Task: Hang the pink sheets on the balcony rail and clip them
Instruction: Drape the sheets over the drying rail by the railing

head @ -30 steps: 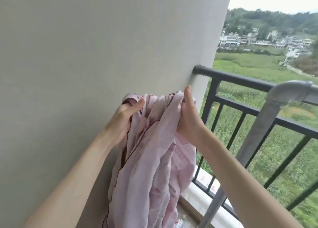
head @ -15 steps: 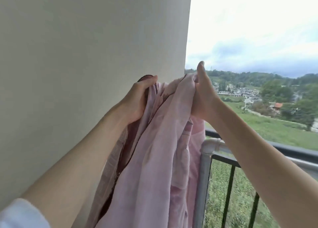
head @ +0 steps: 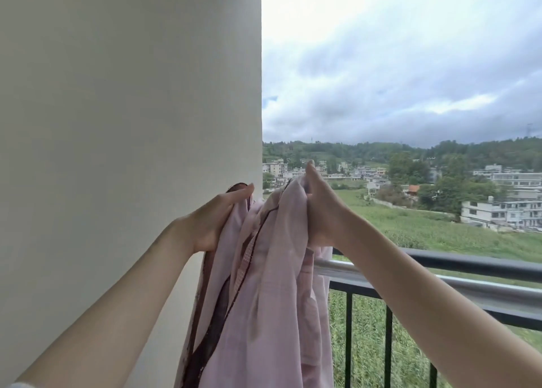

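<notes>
Both hands are raised in front of the wall (head: pixel 129 123) and grip the top of a bunched pink sheet (head: pixel 264 299). The left hand (head: pixel 214 220) sits at about 9 o'clock from the sheet's top edge, fingers curled round a gathered fold with the thumb stretched along the top toward the wall's corner. The right hand (head: pixel 319 208) is at 3 o'clock from that edge, slightly higher, thumb pointing up and the fingers closed over the cloth; the fingertips themselves are hidden behind the fabric. Between the two hands the sheet sags in a short dip, and below them it hangs in long vertical folds down to the bottom of the view. A dark maroon trim (head: pixel 223 305) runs along one edge, looping down through the folds on the left side.

The sheet hangs against the wall's corner and in front of the left end of the rail (head: pixel 469 267), covering the spot where the rail would meet the wall. Whether the cloth rests on the rail or only hangs before it cannot be told. A silver pipe (head: pixel 346 267) runs just inside the dark rail, its left end disappearing behind the sheet. Black bars (head: pixel 388 346) stand under the rail at 5 o'clock from the right hand.

Beyond the rail lie a green field (head: pixel 440 232), buildings (head: pixel 504 208), wooded hills and a cloudy sky
</notes>
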{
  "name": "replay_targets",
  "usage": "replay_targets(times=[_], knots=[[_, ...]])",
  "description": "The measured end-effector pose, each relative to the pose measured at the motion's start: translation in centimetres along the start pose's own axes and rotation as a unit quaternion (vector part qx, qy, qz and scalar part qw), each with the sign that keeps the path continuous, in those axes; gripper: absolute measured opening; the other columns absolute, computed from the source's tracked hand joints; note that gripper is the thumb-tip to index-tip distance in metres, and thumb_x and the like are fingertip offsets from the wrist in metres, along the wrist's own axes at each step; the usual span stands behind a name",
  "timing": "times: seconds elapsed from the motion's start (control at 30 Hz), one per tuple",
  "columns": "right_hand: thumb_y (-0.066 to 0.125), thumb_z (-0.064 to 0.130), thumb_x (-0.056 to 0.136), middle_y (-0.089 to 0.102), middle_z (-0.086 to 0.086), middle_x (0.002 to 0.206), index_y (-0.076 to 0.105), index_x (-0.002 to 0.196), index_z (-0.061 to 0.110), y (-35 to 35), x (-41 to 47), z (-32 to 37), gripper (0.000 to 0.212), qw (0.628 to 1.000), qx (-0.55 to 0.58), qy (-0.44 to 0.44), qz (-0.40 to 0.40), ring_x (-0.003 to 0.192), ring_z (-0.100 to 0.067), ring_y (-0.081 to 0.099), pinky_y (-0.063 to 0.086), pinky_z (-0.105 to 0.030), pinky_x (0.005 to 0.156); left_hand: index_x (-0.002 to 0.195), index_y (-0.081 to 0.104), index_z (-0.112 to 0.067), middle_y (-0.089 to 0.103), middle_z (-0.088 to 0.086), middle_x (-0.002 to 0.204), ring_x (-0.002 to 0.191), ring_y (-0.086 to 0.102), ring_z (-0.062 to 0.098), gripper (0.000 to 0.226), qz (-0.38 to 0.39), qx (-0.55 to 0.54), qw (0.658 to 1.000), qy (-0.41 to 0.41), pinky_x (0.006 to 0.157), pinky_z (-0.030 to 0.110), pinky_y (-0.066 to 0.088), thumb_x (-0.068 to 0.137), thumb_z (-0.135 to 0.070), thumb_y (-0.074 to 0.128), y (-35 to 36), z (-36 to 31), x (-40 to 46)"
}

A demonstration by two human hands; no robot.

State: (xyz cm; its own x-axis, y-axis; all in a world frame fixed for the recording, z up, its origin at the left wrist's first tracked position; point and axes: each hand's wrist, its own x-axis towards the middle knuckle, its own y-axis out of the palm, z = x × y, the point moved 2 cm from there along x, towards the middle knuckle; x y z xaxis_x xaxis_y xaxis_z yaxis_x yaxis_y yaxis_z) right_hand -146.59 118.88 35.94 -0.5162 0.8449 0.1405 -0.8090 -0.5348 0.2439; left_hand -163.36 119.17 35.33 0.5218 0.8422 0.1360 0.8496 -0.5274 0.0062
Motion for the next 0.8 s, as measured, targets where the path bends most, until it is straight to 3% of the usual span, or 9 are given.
replay_targets(times=[0.17, 0.27, 0.43, 0.53, 0.6, 0.63, 0.73, 0.8], knots=[[0.022, 0.081, 0.078, 0.063, -0.012, 0.068, 0.059, 0.071, 0.003, -0.6, -0.5, -1.0, 0.086, 0.998, -0.009, 0.030, -0.050, 0.060, -0.022, 0.063, 0.048, -0.034, 0.072, 0.068, 0.054, -0.017, 0.062, 0.005, 0.073, 0.071, 0.061, 0.020, 0.030, 0.004, -0.059, 0.998, -0.010, 0.068, 0.028, 0.052, 0.080, -0.044, 0.055, 0.5, 1.4, 0.0], [0.026, 0.081, 0.076, 0.065, -0.012, 0.068, 0.062, 0.066, 0.005, -2.5, -0.8, -0.7, 0.085, 0.996, -0.014, 0.012, -0.090, 0.062, -0.023, 0.063, 0.048, -0.035, 0.074, 0.072, 0.048, -0.018, 0.056, 0.004, 0.073, 0.069, 0.059, 0.020, 0.029, 0.004, -0.088, 0.996, -0.002, 0.066, 0.027, 0.052, 0.086, -0.043, 0.053, 1.6, 1.5, 1.2], [0.049, 0.085, 0.058, 0.066, -0.016, 0.094, 0.064, 0.087, 0.005, -5.1, -0.4, -1.2, 0.086, 0.980, -0.035, -0.020, -0.197, 0.079, -0.027, 0.064, 0.052, -0.039, 0.082, 0.070, 0.039, -0.019, 0.051, 0.006, 0.068, 0.061, 0.056, 0.020, 0.029, -0.009, -0.075, 0.997, 0.029, 0.059, 0.027, 0.050, 0.090, -0.036, 0.052, 2.8, 2.0, 3.1], [0.065, 0.083, 0.032, 0.067, -0.020, 0.104, 0.054, 0.117, 0.009, -5.3, -0.8, -1.9, 0.113, 0.972, -0.054, -0.029, -0.226, 0.083, -0.029, 0.067, 0.056, -0.041, 0.071, 0.069, 0.052, -0.016, 0.059, 0.008, 0.075, 0.067, 0.060, 0.021, 0.026, 0.017, -0.068, 0.998, 0.002, 0.066, 0.029, 0.049, 0.085, -0.036, 0.056, 2.6, 3.2, 2.8], [0.067, 0.083, 0.023, 0.067, -0.018, 0.104, 0.049, 0.128, 0.015, -5.3, -1.4, -2.2, 0.127, 0.973, -0.067, -0.019, -0.221, 0.083, -0.028, 0.068, 0.056, -0.041, 0.070, 0.086, 0.047, -0.016, 0.055, 0.010, 0.087, 0.077, 0.057, 0.024, 0.034, 0.041, -0.080, 0.996, -0.013, 0.072, 0.032, 0.048, 0.073, -0.040, 0.068, 2.2, 3.8, 2.6], [0.064, 0.086, 0.030, 0.068, -0.016, 0.100, 0.052, 0.125, 0.011, -5.4, -1.8, -2.2, 0.121, 0.973, -0.083, -0.009, -0.216, 0.080, -0.026, 0.068, 0.056, -0.039, 0.072, 0.094, 0.043, -0.019, 0.052, 0.012, 0.091, 0.080, 0.055, 0.026, 0.045, 0.056, -0.082, 0.995, -0.016, 0.074, 0.033, 0.048, 0.068, -0.041, 0.072, 2.1, 4.0, 2.5], [0.037, 0.082, 0.070, 0.067, -0.011, 0.071, 0.064, 0.085, 0.002, -6.2, -3.3, -1.9, 0.085, 0.978, -0.104, 0.009, -0.183, 0.060, -0.021, 0.065, 0.056, -0.029, 0.062, 0.101, 0.039, -0.022, 0.049, 0.011, 0.089, 0.079, 0.053, 0.026, 0.059, 0.072, -0.091, 0.993, -0.016, 0.075, 0.033, 0.046, 0.061, -0.044, 0.076, 2.8, 4.0, 2.3], [0.045, 0.084, 0.062, 0.067, -0.013, 0.080, 0.063, 0.094, 0.002, -6.8, -3.7, -1.7, 0.091, 0.974, -0.106, -0.014, -0.198, 0.064, -0.022, 0.066, 0.057, -0.029, 0.059, 0.099, 0.043, -0.019, 0.050, 0.009, 0.087, 0.080, 0.053, 0.024, 0.051, 0.056, -0.091, 0.994, -0.014, 0.077, 0.033, 0.045, 0.066, -0.045, 0.070, 3.7, 3.7, 2.3]])
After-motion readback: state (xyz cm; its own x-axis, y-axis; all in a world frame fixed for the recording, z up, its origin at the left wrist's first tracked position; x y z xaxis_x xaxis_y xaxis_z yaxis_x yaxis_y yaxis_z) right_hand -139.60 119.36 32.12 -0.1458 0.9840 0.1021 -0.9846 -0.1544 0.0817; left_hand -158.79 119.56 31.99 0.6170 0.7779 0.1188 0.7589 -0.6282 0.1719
